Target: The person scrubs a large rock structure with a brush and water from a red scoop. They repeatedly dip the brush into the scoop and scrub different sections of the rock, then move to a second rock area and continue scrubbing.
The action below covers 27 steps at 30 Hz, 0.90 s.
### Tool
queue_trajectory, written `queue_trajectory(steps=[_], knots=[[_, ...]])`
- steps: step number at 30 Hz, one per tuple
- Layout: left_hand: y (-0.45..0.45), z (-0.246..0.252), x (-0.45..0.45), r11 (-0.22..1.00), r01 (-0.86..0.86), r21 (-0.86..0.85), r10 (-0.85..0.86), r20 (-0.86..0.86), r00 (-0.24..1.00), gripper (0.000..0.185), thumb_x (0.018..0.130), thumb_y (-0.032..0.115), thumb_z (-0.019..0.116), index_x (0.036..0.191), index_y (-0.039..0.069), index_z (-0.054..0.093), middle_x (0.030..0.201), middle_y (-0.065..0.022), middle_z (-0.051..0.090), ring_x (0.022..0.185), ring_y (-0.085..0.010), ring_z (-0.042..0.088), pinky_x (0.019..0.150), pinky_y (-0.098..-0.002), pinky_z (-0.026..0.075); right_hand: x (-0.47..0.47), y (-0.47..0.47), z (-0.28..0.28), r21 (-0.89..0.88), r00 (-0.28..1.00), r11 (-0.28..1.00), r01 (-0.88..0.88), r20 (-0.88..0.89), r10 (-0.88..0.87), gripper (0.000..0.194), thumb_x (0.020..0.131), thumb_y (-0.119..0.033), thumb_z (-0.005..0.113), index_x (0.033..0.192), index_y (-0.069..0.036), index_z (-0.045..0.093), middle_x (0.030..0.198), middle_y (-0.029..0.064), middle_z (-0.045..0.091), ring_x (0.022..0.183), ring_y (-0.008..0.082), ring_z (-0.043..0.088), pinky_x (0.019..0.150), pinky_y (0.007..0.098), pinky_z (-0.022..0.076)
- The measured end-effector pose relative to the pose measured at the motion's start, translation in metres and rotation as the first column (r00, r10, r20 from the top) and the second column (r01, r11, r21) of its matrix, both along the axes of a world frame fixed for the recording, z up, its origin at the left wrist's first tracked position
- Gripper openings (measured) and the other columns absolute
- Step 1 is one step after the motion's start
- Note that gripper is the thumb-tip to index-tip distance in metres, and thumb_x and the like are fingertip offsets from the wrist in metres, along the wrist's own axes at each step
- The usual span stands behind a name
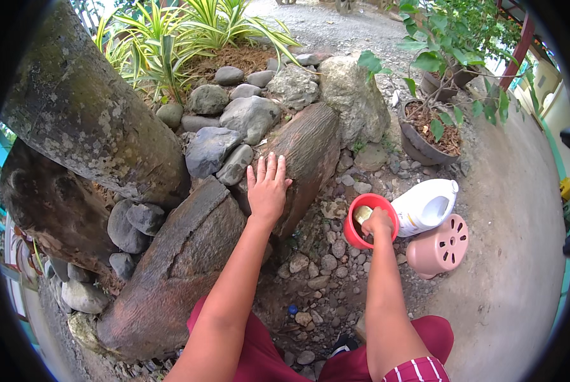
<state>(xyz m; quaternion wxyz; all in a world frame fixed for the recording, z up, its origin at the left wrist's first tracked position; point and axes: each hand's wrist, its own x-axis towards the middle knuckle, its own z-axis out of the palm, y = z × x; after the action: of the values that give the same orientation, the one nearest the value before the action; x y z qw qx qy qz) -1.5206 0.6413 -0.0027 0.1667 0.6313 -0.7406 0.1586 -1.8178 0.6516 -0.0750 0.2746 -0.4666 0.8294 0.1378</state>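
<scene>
My left hand (268, 193) lies flat, fingers spread, on a weathered brown log (309, 143) beside grey stones. My right hand (378, 222) reaches into a red plastic pot (353, 237), its fingers around a pale, roundish object (362, 215) that looks like a small container or can; its far part is inside the pot. Against the red pot leans a white plastic jug (416, 205) with a handle, lying tilted. Just below the jug, a pink plastic flowerpot (438, 248) with drainage holes in its base rests on its side.
A second thick log (180, 272) lies at the left, below a leaning tree trunk (98, 110). Large stones (251, 117) border striped-leaf plants (170, 43). A potted plant (423, 138) stands at the upper right by a concrete path (509, 229). Pebbles and a blue cap (292, 309) lie on the ground.
</scene>
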Motion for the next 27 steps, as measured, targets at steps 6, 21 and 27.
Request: queue_trajectory(steps=[6, 21, 27], knots=[[0.000, 0.005, 0.005, 0.996, 0.083, 0.024, -0.073, -0.286, 0.955, 0.073, 0.088, 0.032, 0.056, 0.144, -0.001, 0.022, 0.146, -0.0190, 0.033, 0.135, -0.0329, 0.032, 0.110, -0.0451, 0.024, 0.038, -0.024, 0.122, -0.459, 0.964, 0.872, -0.171, 0.103, 0.244, 0.076, 0.050, -0.016, 0.079, 0.122, -0.009, 0.057, 0.107, 0.0184, 0.065, 0.099, 0.0324, 0.063, 0.085, 0.0382, 0.0515], [0.002, 0.022, -0.008, 0.982, 0.164, -0.088, -0.186, -0.424, 0.886, 0.101, 0.074, 0.015, 0.073, 0.142, -0.011, 0.004, 0.139, -0.0282, 0.036, 0.126, -0.0409, 0.040, 0.104, -0.0407, 0.034, 0.132, -0.126, 0.130, -0.881, 0.930, 0.416, -0.226, -0.069, 0.360, 0.039, 0.085, -0.036, 0.060, 0.120, -0.018, 0.062, 0.131, 0.0144, 0.050, 0.099, 0.0323, 0.062, 0.083, 0.0406, 0.0516], [0.007, 0.016, 0.002, 0.992, 0.096, -0.084, -0.124, -0.439, 0.890, 0.070, 0.086, 0.022, 0.058, 0.141, -0.006, 0.025, 0.142, -0.0231, 0.037, 0.131, -0.0340, 0.038, 0.109, -0.0424, 0.028, 0.149, -0.070, 0.095, -0.922, 0.651, 0.068, -0.381, -0.215, 0.728, 0.039, 0.080, -0.035, 0.064, 0.118, -0.027, 0.063, 0.132, 0.0077, 0.051, 0.085, 0.0324, 0.062, 0.074, 0.0412, 0.0554]])
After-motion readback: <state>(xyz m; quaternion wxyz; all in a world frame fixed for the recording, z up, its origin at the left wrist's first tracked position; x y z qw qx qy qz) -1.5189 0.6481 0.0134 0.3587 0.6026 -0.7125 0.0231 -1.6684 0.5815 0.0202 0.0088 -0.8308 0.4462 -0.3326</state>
